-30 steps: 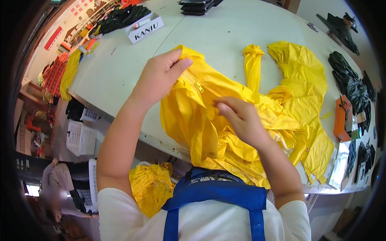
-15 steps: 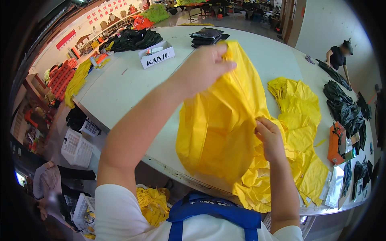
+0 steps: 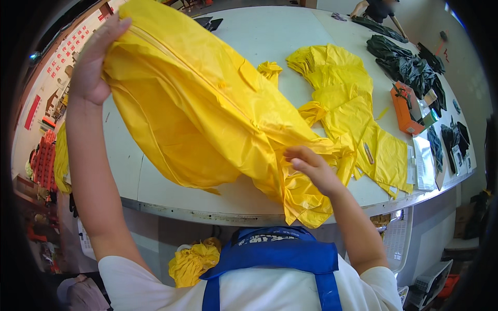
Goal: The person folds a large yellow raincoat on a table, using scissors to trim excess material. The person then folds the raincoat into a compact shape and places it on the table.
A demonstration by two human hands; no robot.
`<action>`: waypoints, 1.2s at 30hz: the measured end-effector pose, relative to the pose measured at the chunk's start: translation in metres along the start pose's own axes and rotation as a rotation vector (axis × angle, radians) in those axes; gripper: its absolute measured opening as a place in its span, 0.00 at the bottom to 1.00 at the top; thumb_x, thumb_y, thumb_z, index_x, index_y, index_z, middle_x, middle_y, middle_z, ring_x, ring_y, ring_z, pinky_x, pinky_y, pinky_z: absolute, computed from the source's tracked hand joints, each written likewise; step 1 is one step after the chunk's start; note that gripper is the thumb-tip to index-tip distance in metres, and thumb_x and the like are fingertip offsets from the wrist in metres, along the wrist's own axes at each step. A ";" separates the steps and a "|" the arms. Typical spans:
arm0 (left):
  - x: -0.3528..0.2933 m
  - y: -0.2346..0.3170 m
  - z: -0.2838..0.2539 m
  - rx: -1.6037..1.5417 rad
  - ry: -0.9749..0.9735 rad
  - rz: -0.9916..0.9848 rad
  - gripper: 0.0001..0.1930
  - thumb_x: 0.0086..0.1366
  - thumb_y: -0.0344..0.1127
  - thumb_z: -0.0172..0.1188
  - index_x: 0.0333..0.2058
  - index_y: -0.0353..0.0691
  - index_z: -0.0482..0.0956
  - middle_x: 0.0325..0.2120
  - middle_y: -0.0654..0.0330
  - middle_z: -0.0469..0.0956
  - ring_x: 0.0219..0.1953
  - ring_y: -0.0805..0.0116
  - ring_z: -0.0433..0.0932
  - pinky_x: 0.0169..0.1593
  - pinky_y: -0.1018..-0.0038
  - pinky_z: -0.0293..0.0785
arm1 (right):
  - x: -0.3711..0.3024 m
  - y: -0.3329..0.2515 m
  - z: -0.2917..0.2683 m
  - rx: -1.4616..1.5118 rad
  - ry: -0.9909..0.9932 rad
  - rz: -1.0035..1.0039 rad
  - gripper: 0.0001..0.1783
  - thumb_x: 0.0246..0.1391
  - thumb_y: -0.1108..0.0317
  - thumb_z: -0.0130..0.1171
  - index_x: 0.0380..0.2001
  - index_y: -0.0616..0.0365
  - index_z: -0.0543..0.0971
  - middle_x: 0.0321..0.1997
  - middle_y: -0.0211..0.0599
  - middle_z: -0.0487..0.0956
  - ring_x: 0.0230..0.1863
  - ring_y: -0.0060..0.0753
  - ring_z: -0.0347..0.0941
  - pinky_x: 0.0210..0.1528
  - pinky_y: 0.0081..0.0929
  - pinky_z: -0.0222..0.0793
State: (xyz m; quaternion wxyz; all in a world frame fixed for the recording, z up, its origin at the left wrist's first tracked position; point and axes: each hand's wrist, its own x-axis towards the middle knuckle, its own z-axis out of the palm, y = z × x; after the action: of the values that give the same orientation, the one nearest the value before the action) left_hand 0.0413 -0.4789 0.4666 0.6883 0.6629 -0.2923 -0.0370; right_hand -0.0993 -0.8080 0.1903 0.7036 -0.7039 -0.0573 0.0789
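Observation:
A shiny yellow raincoat-like garment [image 3: 192,103] is stretched slantwise above the table, with a long seam and small round fastenings along it. My left hand [image 3: 94,65] is closed on its raised upper end at the far left. Lower down on the right, my right hand [image 3: 314,168] pinches the garment's bunched part with bent fingers. Loose folds hang from there over the near table edge. Just right of my right hand lies a stack of flat yellow garments [image 3: 342,98], with a small slim tool [image 3: 368,153] on top.
The pale table [image 3: 259,31] curves around in front of me. Dark garments [image 3: 410,65], an orange box [image 3: 404,109] and a clear sheet [image 3: 424,160] lie on its right side. Across the table stands another person [image 3: 381,9]. Below the near edge is a yellow fabric heap [image 3: 194,262].
My left hand has swung left and up, drawing the garment out slantwise. My right hand has moved slightly left. The view has shifted, and the white box is now hidden.

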 end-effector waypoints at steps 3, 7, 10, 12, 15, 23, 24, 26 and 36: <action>-0.011 -0.021 -0.006 0.043 -0.042 -0.040 0.29 0.60 0.37 0.59 0.59 0.34 0.62 0.50 0.58 0.72 0.51 0.71 0.73 0.55 0.76 0.69 | 0.029 0.025 0.041 0.047 -0.037 -0.015 0.24 0.56 0.65 0.59 0.53 0.62 0.68 0.41 0.34 0.76 0.44 0.28 0.71 0.48 0.23 0.66; -0.023 -0.027 -0.027 0.089 -0.010 -0.094 0.32 0.57 0.36 0.60 0.59 0.33 0.61 0.52 0.56 0.71 0.52 0.68 0.72 0.56 0.74 0.68 | 0.042 0.040 0.057 -0.046 0.162 -0.167 0.16 0.48 0.75 0.63 0.41 0.60 0.73 0.32 0.30 0.74 0.31 0.29 0.68 0.34 0.22 0.66; -0.054 -0.034 -0.050 0.104 0.076 -0.157 0.35 0.54 0.34 0.61 0.60 0.34 0.59 0.54 0.56 0.69 0.54 0.66 0.70 0.59 0.72 0.66 | 0.017 -0.025 0.030 -0.592 0.553 -0.624 0.15 0.34 0.84 0.60 0.29 0.56 0.76 0.25 0.30 0.69 0.25 0.32 0.65 0.26 0.23 0.61; -0.078 -0.054 -0.049 0.025 0.132 -0.181 0.36 0.53 0.33 0.60 0.61 0.34 0.57 0.55 0.57 0.68 0.56 0.66 0.69 0.59 0.71 0.65 | -0.019 -0.060 0.016 -0.912 0.575 -0.990 0.15 0.29 0.78 0.60 0.27 0.52 0.77 0.24 0.31 0.66 0.25 0.33 0.65 0.25 0.24 0.60; -0.109 -0.090 -0.045 -0.032 0.154 -0.265 0.41 0.51 0.32 0.61 0.63 0.34 0.53 0.59 0.56 0.63 0.60 0.65 0.63 0.63 0.71 0.59 | -0.047 -0.021 0.021 -1.136 0.085 -0.879 0.13 0.38 0.64 0.58 0.32 0.46 0.77 0.28 0.32 0.67 0.27 0.34 0.67 0.27 0.31 0.64; -0.157 -0.115 -0.035 -0.067 0.153 -0.387 0.48 0.46 0.35 0.63 0.65 0.32 0.48 0.62 0.55 0.59 0.64 0.64 0.58 0.64 0.73 0.55 | -0.047 0.041 0.097 -0.309 -0.278 0.102 0.21 0.56 0.63 0.59 0.50 0.63 0.72 0.40 0.37 0.77 0.37 0.30 0.73 0.42 0.24 0.70; -0.156 -0.115 -0.035 -0.069 0.141 -0.372 0.48 0.46 0.36 0.63 0.65 0.32 0.48 0.62 0.54 0.59 0.64 0.64 0.58 0.64 0.73 0.55 | -0.046 0.042 0.108 -0.156 -0.255 0.234 0.21 0.57 0.63 0.58 0.51 0.63 0.71 0.40 0.36 0.77 0.37 0.27 0.73 0.42 0.22 0.69; -0.158 -0.113 -0.039 -0.076 0.125 -0.365 0.49 0.45 0.36 0.63 0.65 0.32 0.48 0.62 0.54 0.58 0.64 0.64 0.58 0.64 0.73 0.55 | -0.045 0.055 0.121 0.157 -0.123 0.314 0.15 0.59 0.66 0.57 0.44 0.66 0.74 0.33 0.31 0.76 0.31 0.17 0.68 0.34 0.16 0.66; -0.136 -0.097 -0.059 -0.048 0.318 -0.189 0.26 0.64 0.32 0.53 0.59 0.33 0.62 0.53 0.54 0.71 0.54 0.64 0.71 0.59 0.70 0.64 | -0.039 0.032 0.081 -0.208 0.083 0.249 0.11 0.55 0.65 0.53 0.25 0.62 0.74 0.20 0.33 0.70 0.24 0.23 0.63 0.29 0.24 0.62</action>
State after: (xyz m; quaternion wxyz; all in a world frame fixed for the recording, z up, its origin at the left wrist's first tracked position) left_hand -0.0121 -0.3782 0.3302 0.7351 0.6681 -0.1152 -0.0030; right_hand -0.1539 -0.7360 0.1594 0.6135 -0.7772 0.0515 0.1302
